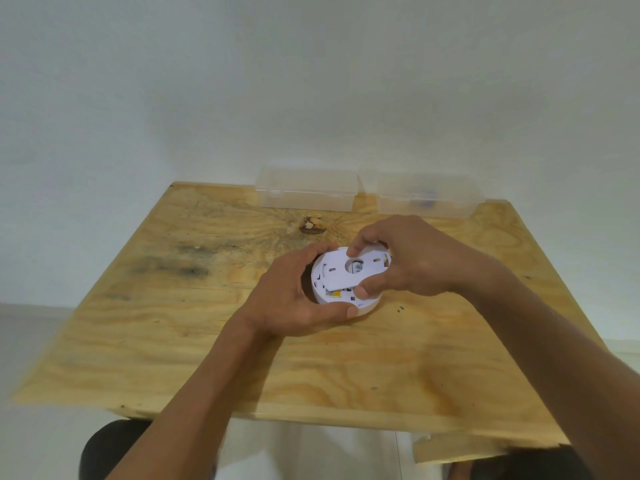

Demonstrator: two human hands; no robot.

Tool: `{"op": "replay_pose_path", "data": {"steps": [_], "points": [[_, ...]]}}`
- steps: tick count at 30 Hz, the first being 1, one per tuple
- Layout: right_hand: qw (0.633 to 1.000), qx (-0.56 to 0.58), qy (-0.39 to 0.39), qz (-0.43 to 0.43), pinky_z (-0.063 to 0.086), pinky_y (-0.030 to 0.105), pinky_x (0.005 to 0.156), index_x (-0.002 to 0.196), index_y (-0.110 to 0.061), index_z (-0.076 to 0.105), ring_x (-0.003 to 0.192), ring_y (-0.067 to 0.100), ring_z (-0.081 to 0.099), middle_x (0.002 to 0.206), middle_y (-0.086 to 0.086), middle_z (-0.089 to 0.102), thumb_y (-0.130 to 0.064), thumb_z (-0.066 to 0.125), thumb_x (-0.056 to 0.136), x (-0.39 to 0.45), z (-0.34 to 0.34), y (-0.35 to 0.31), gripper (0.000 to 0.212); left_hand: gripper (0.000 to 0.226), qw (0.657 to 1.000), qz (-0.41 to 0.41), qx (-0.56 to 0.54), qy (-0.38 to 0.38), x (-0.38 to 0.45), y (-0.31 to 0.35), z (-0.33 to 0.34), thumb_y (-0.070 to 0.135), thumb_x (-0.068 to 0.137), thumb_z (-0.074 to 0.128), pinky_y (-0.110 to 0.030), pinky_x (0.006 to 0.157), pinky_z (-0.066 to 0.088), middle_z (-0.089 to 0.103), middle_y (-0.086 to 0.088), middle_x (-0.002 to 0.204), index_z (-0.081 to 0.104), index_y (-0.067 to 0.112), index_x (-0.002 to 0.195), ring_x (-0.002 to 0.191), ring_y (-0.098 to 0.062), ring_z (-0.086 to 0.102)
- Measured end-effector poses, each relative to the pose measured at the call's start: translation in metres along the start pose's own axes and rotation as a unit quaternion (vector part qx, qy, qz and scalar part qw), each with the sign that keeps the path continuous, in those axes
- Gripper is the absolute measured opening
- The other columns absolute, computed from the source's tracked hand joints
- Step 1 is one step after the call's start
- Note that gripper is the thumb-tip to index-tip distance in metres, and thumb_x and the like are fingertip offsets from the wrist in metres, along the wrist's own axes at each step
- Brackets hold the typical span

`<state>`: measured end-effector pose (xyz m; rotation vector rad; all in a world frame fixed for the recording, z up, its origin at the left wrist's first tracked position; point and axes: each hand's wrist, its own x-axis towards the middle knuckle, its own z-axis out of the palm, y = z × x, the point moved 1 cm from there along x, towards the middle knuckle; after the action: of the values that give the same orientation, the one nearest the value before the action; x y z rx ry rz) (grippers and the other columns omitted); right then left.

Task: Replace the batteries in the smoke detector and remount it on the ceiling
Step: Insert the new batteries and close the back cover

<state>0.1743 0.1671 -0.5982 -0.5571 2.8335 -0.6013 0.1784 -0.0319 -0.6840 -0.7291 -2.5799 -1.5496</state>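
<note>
I am looking down at a plywood table [173,341], and working from the left, my left hand [294,299] is cupping the detector [332,299], fingers curled round its far-left rim and thumb lying along its near edge, holding it just above or on the table near the middle. The detector is lying back-side up, and its plate [346,271] is sitting askew on that back, tilted so that a label and a bit of yellow are showing beneath its near edge. My right hand [408,261] is pinching the plate, a fingertip on its far edge and the thumb at its near right edge. I am judging that I am either working the plate off or fitting it on; I cannot tell which, and I cannot see any batteries in the body. At the far side two clear boxes are standing, one [308,194] just left of the other [427,199], the right one holding something dark and blurred. Remounting on the ceiling is plainly not yet done.
</note>
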Motion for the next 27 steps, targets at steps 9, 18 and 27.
{"op": "replay_pose_path", "data": {"steps": [9, 18, 27], "points": [[0.999, 0.001, 0.022, -0.039, 0.049, 0.037, 0.083, 0.116, -0.033, 0.068, 0.103, 0.016, 0.055, 0.116, -0.009, 0.063, -0.043, 0.083, 0.073, -0.004, 0.004, 0.005, 0.047, 0.069, 1.0, 0.01, -0.002, 0.003, 0.0, 0.005, -0.002, 0.034, 0.062, 0.096, -0.039, 0.083, 0.058, 0.071, 0.014, 0.113, 0.061, 0.04, 0.12, 0.102, -0.009, 0.07], [0.998, 0.033, 0.011, -0.047, 0.05, 0.042, 0.088, 0.117, -0.035, 0.069, 0.105, 0.016, 0.055, 0.119, -0.008, 0.063, -0.044, 0.082, 0.073, -0.003, 0.012, 0.008, 0.046, 0.077, 1.0, 0.0, -0.001, -0.009, 0.0, 0.002, -0.002, 0.042, 0.06, 0.092, -0.031, 0.085, 0.058, 0.071, 0.015, 0.114, 0.06, 0.027, 0.128, 0.104, -0.006, 0.069], [0.997, 0.037, -0.015, -0.06, 0.043, 0.02, 0.084, 0.122, -0.029, 0.07, 0.111, 0.011, 0.052, 0.13, -0.01, 0.062, -0.035, 0.082, 0.078, 0.003, 0.011, 0.012, 0.046, 0.085, 1.0, -0.02, -0.018, -0.009, 0.001, -0.001, 0.0, 0.036, 0.059, 0.097, -0.038, 0.091, 0.058, 0.07, 0.009, 0.122, 0.057, 0.023, 0.134, 0.11, -0.009, 0.068]]}}
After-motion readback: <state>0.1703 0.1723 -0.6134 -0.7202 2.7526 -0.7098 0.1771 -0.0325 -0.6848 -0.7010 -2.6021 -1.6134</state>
